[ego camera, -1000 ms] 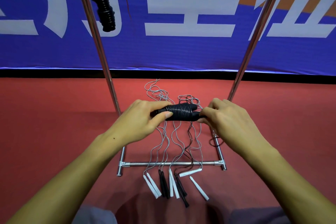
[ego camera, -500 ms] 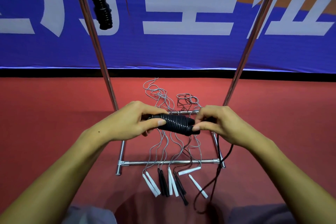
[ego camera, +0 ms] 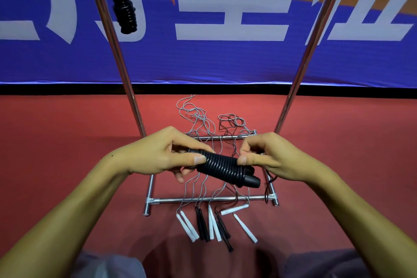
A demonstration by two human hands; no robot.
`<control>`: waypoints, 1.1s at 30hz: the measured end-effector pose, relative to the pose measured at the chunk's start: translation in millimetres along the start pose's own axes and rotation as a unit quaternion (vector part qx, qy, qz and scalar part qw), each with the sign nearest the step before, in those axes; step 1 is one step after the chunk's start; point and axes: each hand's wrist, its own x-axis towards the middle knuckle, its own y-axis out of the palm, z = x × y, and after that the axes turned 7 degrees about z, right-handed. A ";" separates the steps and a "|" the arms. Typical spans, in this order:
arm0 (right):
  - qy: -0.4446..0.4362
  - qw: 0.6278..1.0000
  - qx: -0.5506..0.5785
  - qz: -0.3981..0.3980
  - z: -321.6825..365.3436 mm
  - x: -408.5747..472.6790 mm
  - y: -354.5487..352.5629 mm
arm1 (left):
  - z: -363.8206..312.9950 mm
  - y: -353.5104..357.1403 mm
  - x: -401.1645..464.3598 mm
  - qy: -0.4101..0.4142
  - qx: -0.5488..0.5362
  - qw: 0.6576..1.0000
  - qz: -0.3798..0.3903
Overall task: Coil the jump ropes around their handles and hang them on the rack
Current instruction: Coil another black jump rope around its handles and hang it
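Between the two hands, the coiled rope (ego camera: 222, 168) is gripped at one end by the left hand (ego camera: 158, 153) while the right hand (ego camera: 268, 156) fingers pinch its last turn, which could spring loose and unwind if released untucked.

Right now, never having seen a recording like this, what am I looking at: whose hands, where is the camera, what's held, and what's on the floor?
There is no machine here: a person wears one wide-angle camera on the head, looking forward and down at their own arms. The left hand grips one end of a black jump rope bundle, its cord already coiled tightly round the handles. The fingers of the right hand pinch the cord at the other end. Below stands a metal rack on the red floor. Uncoiled ropes trail across the rack's base, their white and black handles lying nearest the person. One finished black coil hangs at upper left.
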 end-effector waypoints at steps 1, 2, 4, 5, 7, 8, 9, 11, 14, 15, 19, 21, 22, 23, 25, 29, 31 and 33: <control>-0.017 0.999 0.031 -0.013 -1.0 -0.2 -0.1 | -1.0 -0.8 -0.7 0.004 -0.014 1.000 0.000; -0.031 0.997 0.068 -0.027 -1.6 -0.4 -0.3 | -2.0 -1.1 -1.7 0.009 -0.024 1.000 0.000; -0.049 0.988 0.141 -0.047 -1.7 -0.9 -0.3 | -4.4 -0.8 -2.5 0.020 -0.033 0.999 -0.001; -0.054 0.983 0.169 -0.050 -1.2 -1.0 0.0 | -5.9 -0.3 -2.7 0.023 -0.035 0.999 -0.001; -0.058 0.977 0.201 -0.050 0.4 -1.1 1.0 | -8.3 0.6 -2.6 0.030 -0.035 0.999 0.003; -0.059 0.975 0.206 -0.052 1.6 -1.3 1.2 | -9.4 1.3 -2.8 0.035 -0.033 0.999 0.007; -0.061 0.975 0.208 -0.056 2.8 -1.7 1.0 | -10.7 2.0 -3.0 0.039 -0.033 0.999 0.011; -0.065 0.973 0.216 -0.060 6.2 -3.0 0.9 | -12.9 3.4 -2.6 0.047 -0.044 0.998 0.022; -0.058 0.973 0.218 -0.053 11.0 -4.0 3.0 | -13.9 4.8 -3.1 0.055 -0.071 0.995 0.035; -0.053 0.975 0.209 -0.047 12.1 -3.7 3.7 | -13.5 5.1 -3.3 0.057 -0.076 0.995 0.038; -0.048 0.973 0.213 -0.076 13.7 -3.6 5.2 | -9.5 8.3 -0.5 0.077 -0.118 0.990 0.033; -0.068 0.964 0.228 -0.115 15.6 -1.6 7.4 | -7.2 10.9 1.9 0.090 -0.148 0.985 0.014; -0.079 0.958 0.240 -0.136 16.3 0.2 9.5 | -5.7 12.0 3.6 0.096 -0.162 0.982 0.003; -0.087 0.952 0.247 -0.159 16.6 2.5 11.4 | -5.1 13.4 5.4 0.100 -0.176 0.979 -0.008; -0.090 0.939 0.257 -0.209 17.6 6.0 14.9 | -4.9 16.5 9.1 0.107 -0.200 0.974 -0.026; -0.092 0.900 0.295 -0.307 22.0 7.9 20.7 | -4.3 20.2 14.7 0.100 -0.232 0.965 -0.067; -0.102 0.884 0.292 -0.351 26.0 9.8 24.0 | -5.1 23.0 17.9 0.088 -0.256 0.959 -0.084; -0.109 0.871 0.280 -0.388 28.8 12.1 26.8 | -6.0 24.9 21.2 0.083 -0.297 0.946 -0.101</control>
